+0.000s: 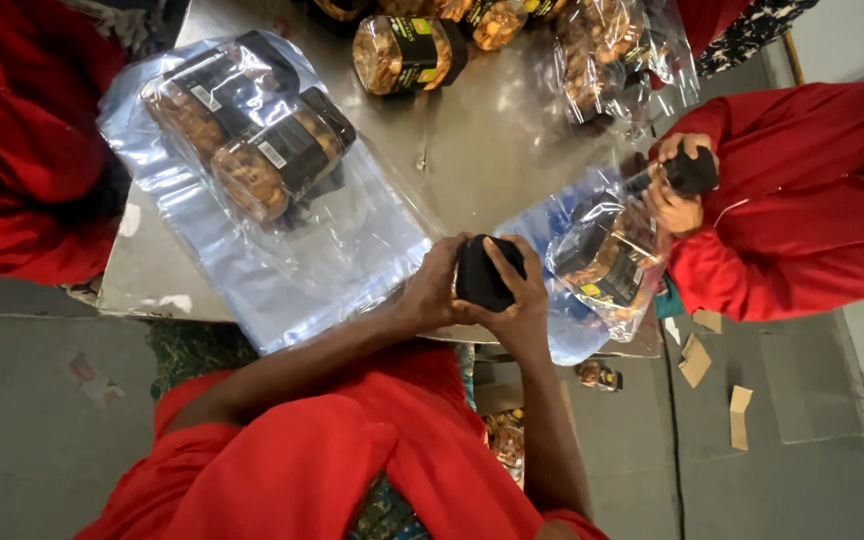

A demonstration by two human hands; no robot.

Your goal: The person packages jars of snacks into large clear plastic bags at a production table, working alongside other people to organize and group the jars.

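Now both hands, left hand (435, 285) and right hand (522, 300), grip black-lidded jar (482, 272) at table edge (167, 300).

One view only, from a camera worn on the person's head, looking almost straight down. It sits close above the person's own red sleeves and lap at the bottom edge, with the metal table (492, 150) filling the upper middle. The grey floor (32, 420) shows at both sides, and co-workers in red crowd the left and right edges
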